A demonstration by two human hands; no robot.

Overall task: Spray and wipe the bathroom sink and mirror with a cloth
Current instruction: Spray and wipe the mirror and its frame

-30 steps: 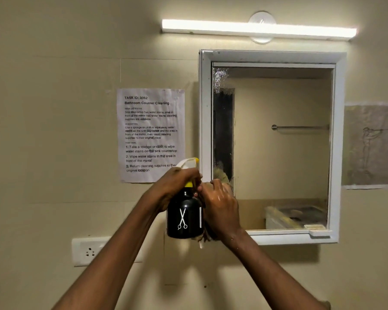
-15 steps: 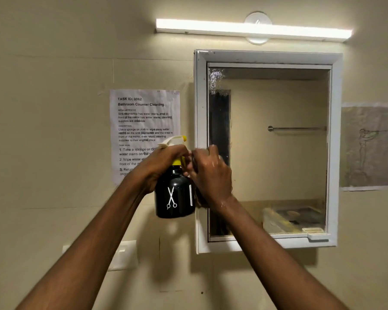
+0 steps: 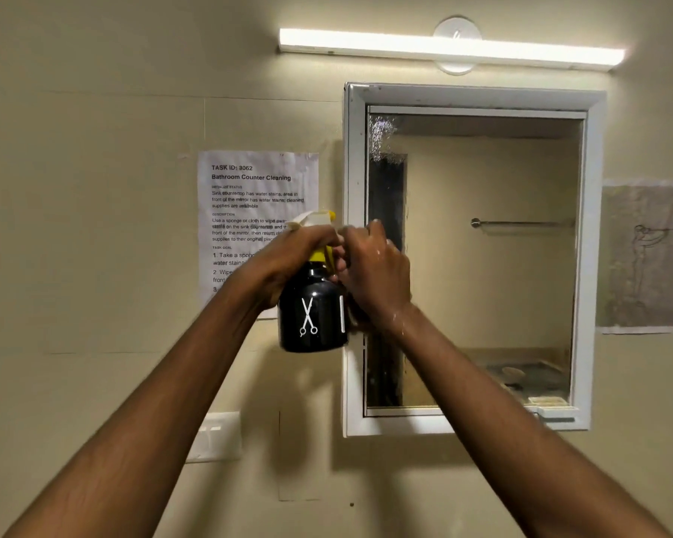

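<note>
The bottle [image 3: 312, 308] is gripped at its neck by the left hand [image 3: 288, 258], fingers curled round below the yellow-and-white sprayer [image 3: 314, 219], so the black body hangs upright and the nozzle is aimed toward the mirror [image 3: 482, 266]. The right hand [image 3: 373, 273] is curled against the sprayer's front; whether it is pinching the nozzle or holding a cloth cannot be told, since no cloth is seen. Probably the nozzle is being adjusted. The bottle is held just before the mirror's left edge. Spray droplets are seen at the glass's top left corner. A notice [image 3: 249, 196] is taped on the wall [image 3: 94, 188] behind the left hand. The sink is out of view.
</note>
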